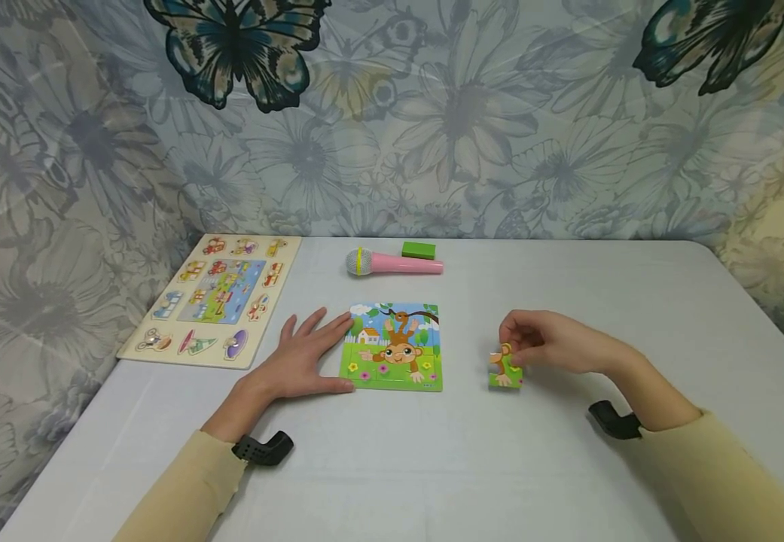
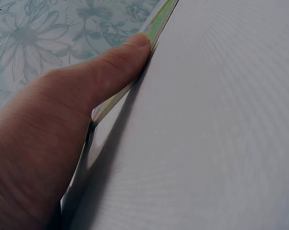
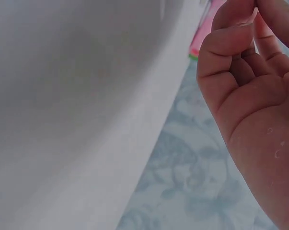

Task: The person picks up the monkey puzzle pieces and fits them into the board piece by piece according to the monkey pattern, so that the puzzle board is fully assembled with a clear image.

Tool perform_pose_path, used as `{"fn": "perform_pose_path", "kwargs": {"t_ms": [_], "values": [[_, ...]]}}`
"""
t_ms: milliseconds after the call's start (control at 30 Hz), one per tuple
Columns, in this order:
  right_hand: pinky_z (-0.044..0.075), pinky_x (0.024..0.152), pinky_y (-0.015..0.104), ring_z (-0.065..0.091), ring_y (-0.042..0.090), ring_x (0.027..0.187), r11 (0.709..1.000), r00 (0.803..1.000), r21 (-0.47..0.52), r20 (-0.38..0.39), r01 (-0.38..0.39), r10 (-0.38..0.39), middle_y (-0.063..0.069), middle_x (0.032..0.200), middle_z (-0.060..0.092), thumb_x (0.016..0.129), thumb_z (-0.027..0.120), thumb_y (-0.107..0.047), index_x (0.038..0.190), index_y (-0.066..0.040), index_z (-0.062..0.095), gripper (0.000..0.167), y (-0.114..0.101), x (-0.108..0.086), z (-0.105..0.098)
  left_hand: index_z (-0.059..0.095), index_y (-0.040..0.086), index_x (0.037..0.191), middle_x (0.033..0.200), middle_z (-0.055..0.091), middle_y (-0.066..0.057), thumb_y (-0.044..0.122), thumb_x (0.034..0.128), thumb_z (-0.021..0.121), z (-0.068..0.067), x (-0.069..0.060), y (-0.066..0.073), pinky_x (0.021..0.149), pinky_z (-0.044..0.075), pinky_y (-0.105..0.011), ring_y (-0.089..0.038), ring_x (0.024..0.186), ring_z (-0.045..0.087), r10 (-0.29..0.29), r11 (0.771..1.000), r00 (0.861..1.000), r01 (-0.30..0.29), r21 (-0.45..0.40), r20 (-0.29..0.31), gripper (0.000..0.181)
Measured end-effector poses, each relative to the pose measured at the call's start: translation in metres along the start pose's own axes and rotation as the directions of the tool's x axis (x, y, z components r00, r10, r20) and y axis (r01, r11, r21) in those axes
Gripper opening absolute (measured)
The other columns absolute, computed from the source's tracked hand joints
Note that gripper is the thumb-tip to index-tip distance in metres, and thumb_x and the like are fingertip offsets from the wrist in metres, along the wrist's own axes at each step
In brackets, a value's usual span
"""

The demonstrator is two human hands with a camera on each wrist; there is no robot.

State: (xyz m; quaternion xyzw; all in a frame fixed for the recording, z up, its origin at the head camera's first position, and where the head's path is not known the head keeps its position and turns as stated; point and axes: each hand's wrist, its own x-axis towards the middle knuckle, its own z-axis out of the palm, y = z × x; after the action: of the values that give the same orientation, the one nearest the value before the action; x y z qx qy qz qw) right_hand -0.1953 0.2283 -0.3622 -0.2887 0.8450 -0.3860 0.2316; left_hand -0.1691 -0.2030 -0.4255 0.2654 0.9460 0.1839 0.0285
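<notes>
A square monkey puzzle (image 1: 392, 360) lies flat on the white table in the head view, its picture showing a monkey hanging from a branch. My left hand (image 1: 301, 363) spreads beside it, fingertips at its upper left edge and thumb near the lower left corner. In the left wrist view the left thumb (image 2: 120, 60) touches the puzzle's green edge (image 2: 159, 21). To the right of the puzzle, my right hand (image 1: 557, 342) pinches a green-and-brown puzzle piece (image 1: 504, 376) just above the table. The right wrist view shows curled fingers (image 3: 225, 57), with the piece out of sight.
A wooden board with vehicle and toy pictures (image 1: 275, 301) lies at the left. Behind the puzzle are a pink toy microphone (image 1: 405, 264) and a green block (image 1: 419, 250). Butterfly-patterned fabric (image 1: 466, 150) hangs behind the table.
</notes>
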Motion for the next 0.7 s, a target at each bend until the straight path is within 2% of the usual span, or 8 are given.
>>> {"fn": "perform_pose_path", "kwargs": {"t_ms": [400, 700], "values": [[0.047, 0.069, 0.029, 0.055, 0.023, 0.08, 0.999, 1.0, 0.026, -0.006, 0.026, -0.026, 0.005, 0.084, 0.058, 0.091, 0.072, -0.002, 0.104, -0.005, 0.06, 0.018, -0.022, 0.048, 0.021, 0.032, 0.017, 0.16, 0.165, 0.025, 0.004, 0.07, 0.0787, 0.07, 0.0, 0.0, 0.001, 0.112, -0.002, -0.069, -0.034, 0.153, 0.01, -0.005, 1.0, 1.0, 0.005, 0.001, 0.0, 0.104], [0.047, 0.068, 0.03, 0.055, 0.02, 0.076, 0.995, 0.995, 0.011, 0.018, 0.095, -0.095, 0.003, 0.081, 0.058, 0.089, 0.072, 0.001, 0.103, -0.005, 0.06, 0.019, -0.032, 0.073, 0.037, 0.032, 0.017, 0.16, 0.165, 0.026, 0.005, 0.07, 0.0786, 0.07, 0.0, 0.0, 0.001, 0.112, -0.003, -0.069, -0.033, 0.153, 0.01, -0.008, 1.0, 1.0, 0.008, -0.001, 0.001, 0.105]]}}
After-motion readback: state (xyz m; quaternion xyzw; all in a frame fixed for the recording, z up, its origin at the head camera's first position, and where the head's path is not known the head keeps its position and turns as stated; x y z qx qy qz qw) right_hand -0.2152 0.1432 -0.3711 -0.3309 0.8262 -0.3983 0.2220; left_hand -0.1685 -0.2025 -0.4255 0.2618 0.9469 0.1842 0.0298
